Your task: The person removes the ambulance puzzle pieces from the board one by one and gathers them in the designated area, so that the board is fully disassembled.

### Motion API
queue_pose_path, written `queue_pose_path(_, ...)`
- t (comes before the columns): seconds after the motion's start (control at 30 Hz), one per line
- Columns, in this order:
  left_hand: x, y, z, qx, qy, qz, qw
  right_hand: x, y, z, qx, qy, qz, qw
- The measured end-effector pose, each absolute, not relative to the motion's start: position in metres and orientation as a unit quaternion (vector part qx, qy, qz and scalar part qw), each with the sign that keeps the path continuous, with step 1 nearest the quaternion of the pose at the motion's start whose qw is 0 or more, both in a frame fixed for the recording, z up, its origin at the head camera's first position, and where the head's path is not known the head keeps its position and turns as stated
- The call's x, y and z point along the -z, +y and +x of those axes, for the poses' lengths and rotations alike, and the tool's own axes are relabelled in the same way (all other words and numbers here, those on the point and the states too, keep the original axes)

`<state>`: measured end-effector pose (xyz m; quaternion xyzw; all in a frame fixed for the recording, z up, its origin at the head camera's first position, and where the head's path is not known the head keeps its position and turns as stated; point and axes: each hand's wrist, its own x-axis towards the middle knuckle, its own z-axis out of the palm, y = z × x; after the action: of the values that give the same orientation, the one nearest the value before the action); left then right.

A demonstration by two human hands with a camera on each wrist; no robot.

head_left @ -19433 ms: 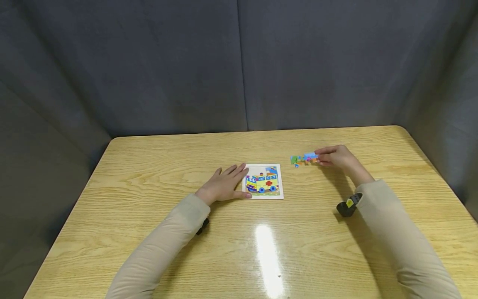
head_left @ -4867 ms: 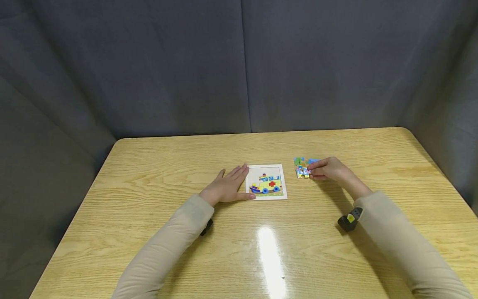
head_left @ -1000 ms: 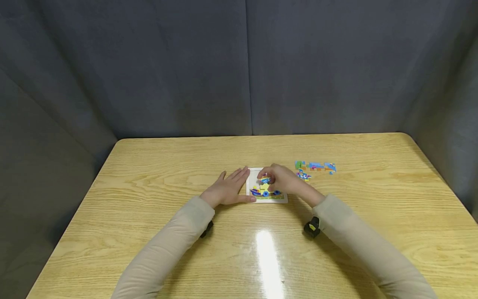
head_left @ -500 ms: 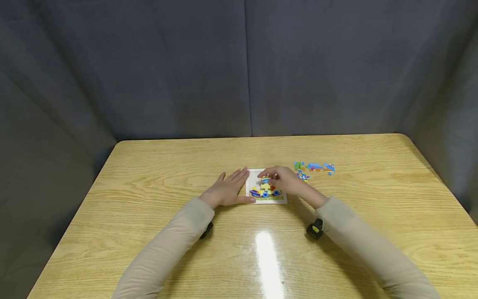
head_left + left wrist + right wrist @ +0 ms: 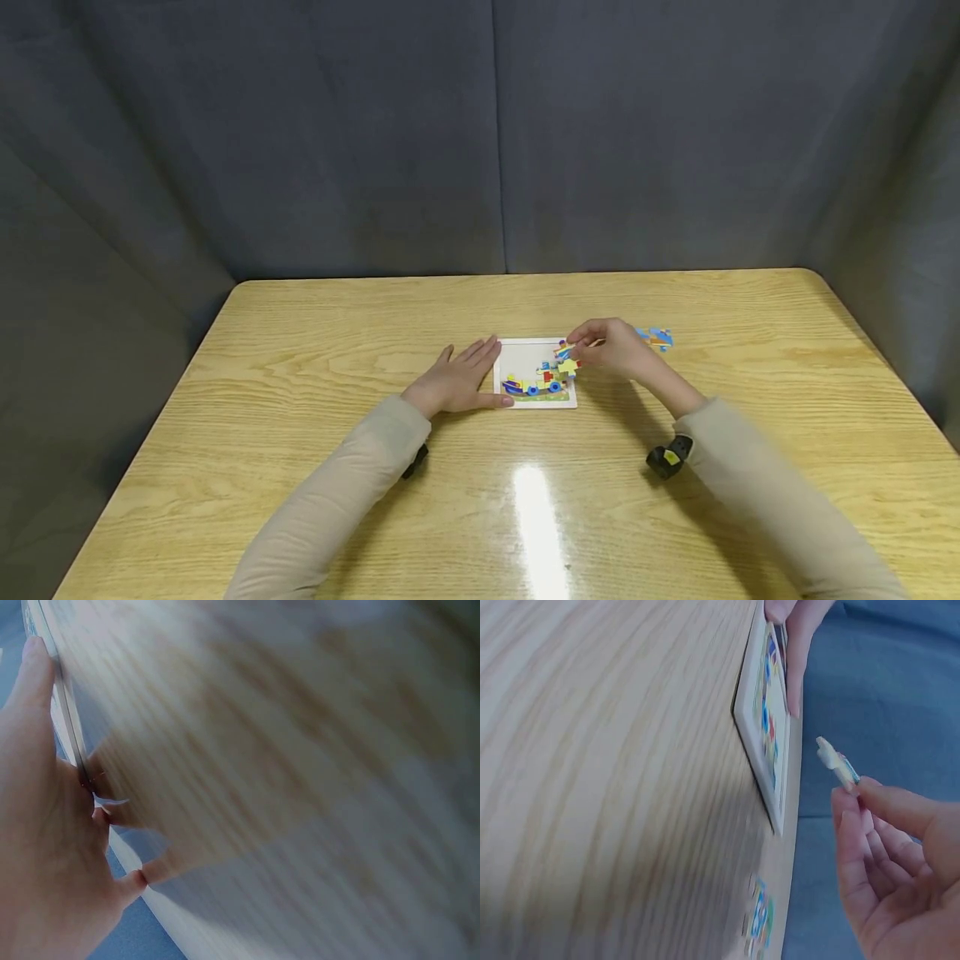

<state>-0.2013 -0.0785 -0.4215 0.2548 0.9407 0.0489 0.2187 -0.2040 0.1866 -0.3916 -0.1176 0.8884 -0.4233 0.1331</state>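
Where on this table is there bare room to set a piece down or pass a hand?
The table is bare left of the left hand, along the far edge behind the puzzle tray, and in front between the sleeves. It is crowded to the tray's right, where the right hand pinches a puzzle piece near the loose pieces.

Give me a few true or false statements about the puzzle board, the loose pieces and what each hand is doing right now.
1. The right hand pinches a puzzle piece above the right edge of the puzzle board. True.
2. The left hand lifts the board off the table. False: it lies flat on the table against the board's left edge.
3. The board's upper part is bare. True: pieces remain only along its lower part.
4. The loose pieces lie left of the board. False: they lie to its right, beyond the right hand.
5. The left hand holds a piece. False: it holds nothing.
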Motion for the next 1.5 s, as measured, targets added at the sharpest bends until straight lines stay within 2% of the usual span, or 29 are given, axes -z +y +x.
queue_pose_path(0.83,0.421,-0.077,-0.201,-0.049,0.94,0.256,0.219,0.387,0.247,-0.202,0.473,0.87,-0.026,0.136)
queue_pose_path(1.5,0.421,-0.078,-0.201,-0.049,0.94,0.252,0.226,0.402,0.281,-0.21,0.502,0.848,0.018,0.171)
